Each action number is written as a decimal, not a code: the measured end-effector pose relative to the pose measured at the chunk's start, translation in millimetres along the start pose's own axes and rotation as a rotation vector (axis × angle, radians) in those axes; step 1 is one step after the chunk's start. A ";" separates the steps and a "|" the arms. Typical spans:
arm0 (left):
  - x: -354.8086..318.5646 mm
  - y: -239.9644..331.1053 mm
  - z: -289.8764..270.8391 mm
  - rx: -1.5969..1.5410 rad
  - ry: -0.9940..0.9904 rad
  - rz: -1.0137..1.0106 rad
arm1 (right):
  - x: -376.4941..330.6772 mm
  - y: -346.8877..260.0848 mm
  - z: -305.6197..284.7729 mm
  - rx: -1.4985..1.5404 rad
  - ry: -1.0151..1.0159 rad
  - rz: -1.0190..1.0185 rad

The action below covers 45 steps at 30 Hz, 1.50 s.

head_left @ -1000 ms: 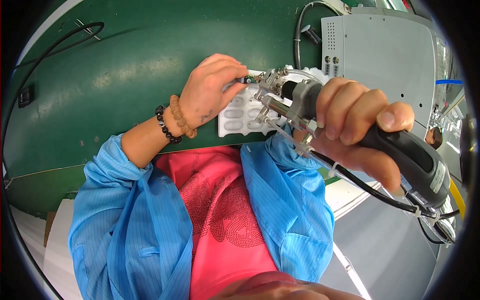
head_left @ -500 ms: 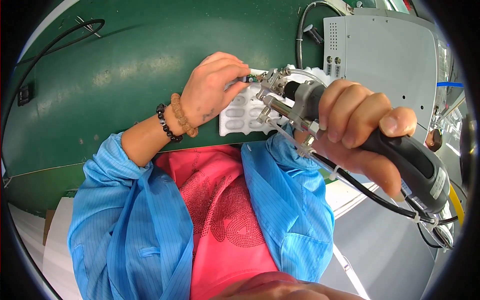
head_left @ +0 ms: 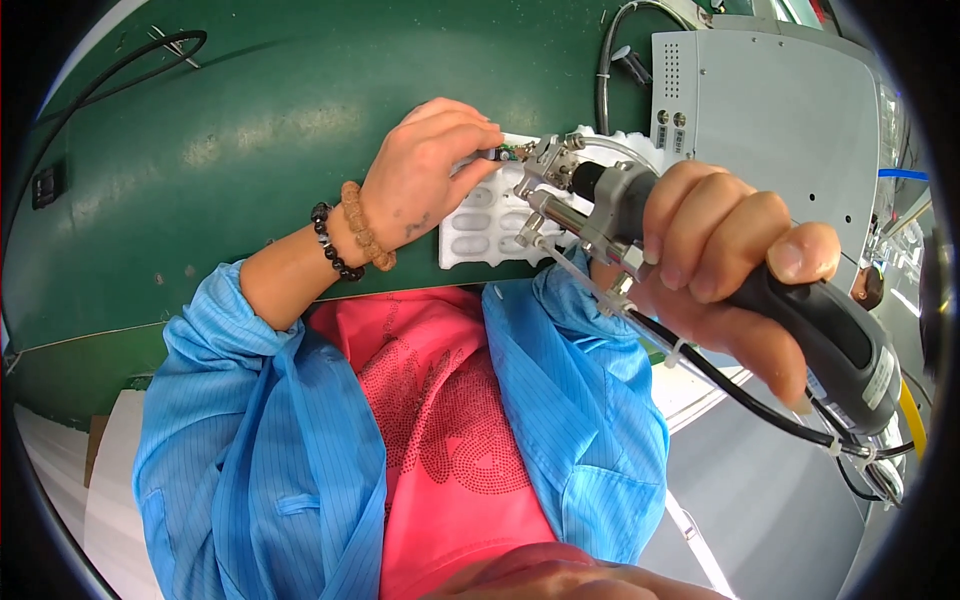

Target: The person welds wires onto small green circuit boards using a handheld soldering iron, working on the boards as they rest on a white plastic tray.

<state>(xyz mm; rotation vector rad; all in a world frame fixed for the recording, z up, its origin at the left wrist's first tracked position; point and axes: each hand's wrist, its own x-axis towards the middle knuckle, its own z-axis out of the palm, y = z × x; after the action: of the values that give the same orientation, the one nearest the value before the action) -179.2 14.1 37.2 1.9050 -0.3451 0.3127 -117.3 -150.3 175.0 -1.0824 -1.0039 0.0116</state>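
Between the thumb and fingers of my left hand (head_left: 430, 160) is a small circuit board (head_left: 508, 153), green with metal parts; my fingers hide much of it. My right hand (head_left: 735, 235) is wrapped around the black grip of a handheld tool (head_left: 815, 325) with a metal nozzle head, thin tubes and a cable. The tool's metal tip (head_left: 535, 165) is right up against the board's right end; whether it touches cannot be made out. Under both lies a white foam tray (head_left: 490, 225) with rows of oval pockets.
A grey metal machine box (head_left: 765, 130) stands at the back right, with a black cable (head_left: 603, 90) curving beside it. On the green table (head_left: 270, 120), a black cable loop (head_left: 110, 80) lies at the far left, near a small black object (head_left: 47, 187).
My hands and the tool keep nearly the same pose. The view has shifted very slightly.
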 end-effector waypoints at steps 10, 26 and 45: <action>-1.9 3.2 -2.7 0.048 -0.019 -0.015 | 2.8 -2.5 -1.7 0.023 -0.047 0.041; 4.2 9.4 -3.6 0.002 -0.009 -0.001 | 10.4 -7.0 3.2 0.025 -0.009 0.092; 223.0 -56.8 -46.4 0.563 0.345 0.127 | -14.7 -44.2 -21.9 0.070 0.147 -0.071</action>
<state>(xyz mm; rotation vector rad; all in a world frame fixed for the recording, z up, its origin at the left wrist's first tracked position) 45.8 57.0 88.3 2.3247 -0.1510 0.8853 -130.5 -195.6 195.5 -0.9688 -0.9028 -0.0890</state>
